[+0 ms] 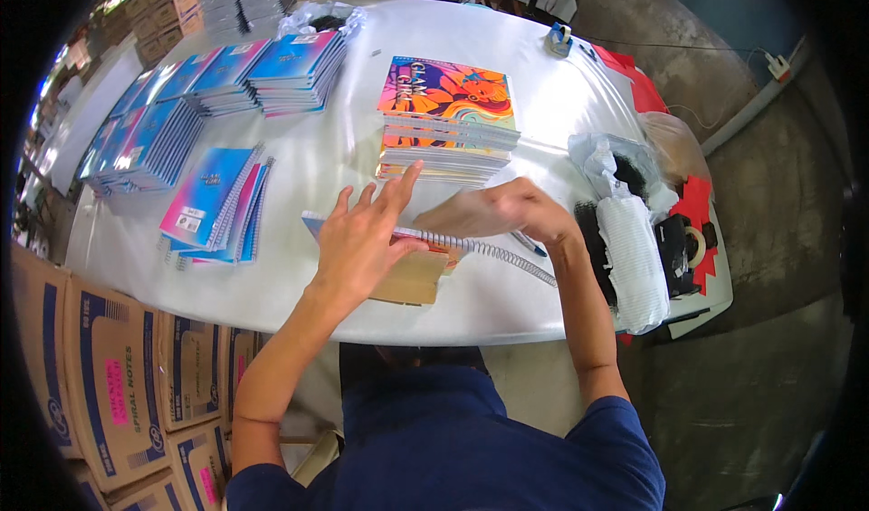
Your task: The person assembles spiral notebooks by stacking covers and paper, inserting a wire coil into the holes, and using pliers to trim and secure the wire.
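Observation:
My left hand (362, 239) is at a thin notebook (311, 225) with a blue corner showing, its thumb on the near side and its fingers stretched up past the edge. A silver spiral wire (511, 257) runs along the notebook's upper edge, its loose end trailing out to the right. My right hand (511, 210) hovers just above this wire, smeared by motion, so its fingers cannot be made out. Beneath the notebook lies a brown cardboard piece (407, 280). Just beyond my hands stands a stack of notebooks with colourful orange and pink covers (448, 95).
Stacks of blue and pink spiral notebooks (294, 63) fill the table's left side, with a looser pile (213, 199) nearer. On the right are a white wrapped roll (631, 262), black coils in plastic (629, 171) and a tape dispenser (559, 40). Cardboard boxes (113, 375) stand at lower left.

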A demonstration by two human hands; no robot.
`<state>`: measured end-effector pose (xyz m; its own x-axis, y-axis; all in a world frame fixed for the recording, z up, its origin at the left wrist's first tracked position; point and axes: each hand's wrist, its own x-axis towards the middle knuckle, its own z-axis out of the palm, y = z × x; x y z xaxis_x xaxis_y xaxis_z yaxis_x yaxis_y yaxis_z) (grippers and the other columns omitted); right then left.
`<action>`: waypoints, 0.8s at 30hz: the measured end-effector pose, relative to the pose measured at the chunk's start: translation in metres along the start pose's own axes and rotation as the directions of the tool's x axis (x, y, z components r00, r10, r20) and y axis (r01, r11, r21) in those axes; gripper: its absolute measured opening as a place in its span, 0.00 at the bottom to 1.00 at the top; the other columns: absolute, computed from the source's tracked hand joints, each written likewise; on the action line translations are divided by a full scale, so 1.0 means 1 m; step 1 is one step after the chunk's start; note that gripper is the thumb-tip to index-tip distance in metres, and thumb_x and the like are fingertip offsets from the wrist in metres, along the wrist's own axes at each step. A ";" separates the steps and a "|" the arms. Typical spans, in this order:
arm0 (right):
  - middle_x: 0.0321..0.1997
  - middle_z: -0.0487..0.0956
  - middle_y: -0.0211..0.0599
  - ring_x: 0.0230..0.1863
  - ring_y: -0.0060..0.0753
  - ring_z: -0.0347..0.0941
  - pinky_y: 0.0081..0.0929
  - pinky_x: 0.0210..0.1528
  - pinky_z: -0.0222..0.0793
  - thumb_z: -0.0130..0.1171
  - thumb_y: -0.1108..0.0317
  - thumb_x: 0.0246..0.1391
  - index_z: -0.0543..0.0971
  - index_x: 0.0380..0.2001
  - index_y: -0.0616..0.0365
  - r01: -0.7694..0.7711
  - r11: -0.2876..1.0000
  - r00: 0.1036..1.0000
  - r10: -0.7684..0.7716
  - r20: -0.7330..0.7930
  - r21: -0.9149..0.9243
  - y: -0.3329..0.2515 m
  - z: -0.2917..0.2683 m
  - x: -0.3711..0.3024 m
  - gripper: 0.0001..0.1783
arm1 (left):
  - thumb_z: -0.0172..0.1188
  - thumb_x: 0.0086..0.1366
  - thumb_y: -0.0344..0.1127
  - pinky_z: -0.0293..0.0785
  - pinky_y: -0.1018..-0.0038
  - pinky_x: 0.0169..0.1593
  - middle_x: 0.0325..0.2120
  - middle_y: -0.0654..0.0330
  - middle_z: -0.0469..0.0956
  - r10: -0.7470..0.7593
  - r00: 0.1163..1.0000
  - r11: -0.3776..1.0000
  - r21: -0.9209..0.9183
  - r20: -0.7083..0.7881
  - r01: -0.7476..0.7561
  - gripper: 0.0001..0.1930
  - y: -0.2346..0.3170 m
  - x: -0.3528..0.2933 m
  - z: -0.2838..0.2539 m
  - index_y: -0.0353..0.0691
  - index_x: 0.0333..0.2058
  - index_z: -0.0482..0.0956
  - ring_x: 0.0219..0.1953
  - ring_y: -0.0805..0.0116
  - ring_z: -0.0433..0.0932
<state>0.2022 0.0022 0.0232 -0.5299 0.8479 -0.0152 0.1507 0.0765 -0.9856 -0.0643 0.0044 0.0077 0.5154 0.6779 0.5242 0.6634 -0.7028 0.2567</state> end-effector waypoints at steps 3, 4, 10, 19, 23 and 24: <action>0.44 0.82 0.44 0.46 0.37 0.77 0.33 0.52 0.71 0.62 0.51 0.55 0.81 0.45 0.67 0.034 0.836 0.995 0.021 0.094 -0.548 -0.001 0.012 0.028 0.27 | 0.70 0.47 0.51 0.67 0.54 0.59 0.46 0.46 0.78 -0.051 0.992 0.996 -0.070 0.111 0.059 0.52 -0.003 0.001 -0.007 0.61 0.68 0.49 0.50 0.52 0.77; 0.42 0.83 0.44 0.46 0.35 0.77 0.32 0.51 0.71 0.62 0.52 0.55 0.81 0.44 0.65 0.049 0.958 0.998 -0.034 0.061 -0.283 0.003 0.008 0.025 0.25 | 0.70 0.48 0.51 0.67 0.54 0.59 0.46 0.46 0.78 -0.057 0.994 0.998 -0.031 0.094 0.060 0.51 -0.004 0.000 -0.010 0.62 0.68 0.49 0.50 0.51 0.76; 0.45 0.82 0.43 0.48 0.34 0.77 0.31 0.51 0.72 0.64 0.54 0.52 0.81 0.43 0.67 0.016 0.903 0.998 0.009 0.056 -0.429 0.001 0.015 0.041 0.25 | 0.69 0.49 0.50 0.65 0.53 0.61 0.47 0.46 0.77 -0.073 0.989 0.997 -0.019 0.129 0.076 0.50 -0.013 -0.004 -0.020 0.63 0.68 0.49 0.54 0.49 0.74; 0.44 0.82 0.41 0.46 0.32 0.75 0.30 0.50 0.69 0.64 0.54 0.53 0.82 0.44 0.65 -0.089 0.982 0.996 0.085 -0.032 -0.168 0.002 0.015 0.047 0.24 | 0.68 0.48 0.54 0.62 0.53 0.62 0.51 0.54 0.77 -0.105 0.990 0.992 0.085 0.095 0.097 0.47 -0.026 -0.009 -0.021 0.59 0.67 0.56 0.57 0.48 0.71; 0.42 0.83 0.40 0.44 0.31 0.75 0.29 0.49 0.69 0.62 0.54 0.55 0.82 0.43 0.65 0.117 0.986 0.993 -0.117 0.007 -0.119 -0.001 0.030 0.044 0.23 | 0.70 0.47 0.50 0.62 0.52 0.62 0.58 0.58 0.70 -0.127 0.985 0.977 0.188 0.114 0.104 0.47 -0.041 -0.014 -0.027 0.57 0.66 0.58 0.63 0.47 0.63; 0.42 0.83 0.40 0.43 0.31 0.75 0.29 0.49 0.69 0.62 0.53 0.55 0.82 0.43 0.64 0.081 0.989 0.997 -0.082 -0.003 -0.126 0.002 0.024 0.050 0.23 | 0.72 0.47 0.47 0.62 0.51 0.62 0.61 0.58 0.67 -0.121 0.986 0.974 0.203 0.111 0.096 0.47 -0.042 -0.012 -0.029 0.57 0.66 0.58 0.64 0.46 0.61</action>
<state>0.1560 0.0317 0.0162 -0.5376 0.8406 0.0660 0.2114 0.2101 -0.9545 -0.1145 0.0197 0.0143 0.4884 0.7775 0.3962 0.8063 -0.5757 0.1358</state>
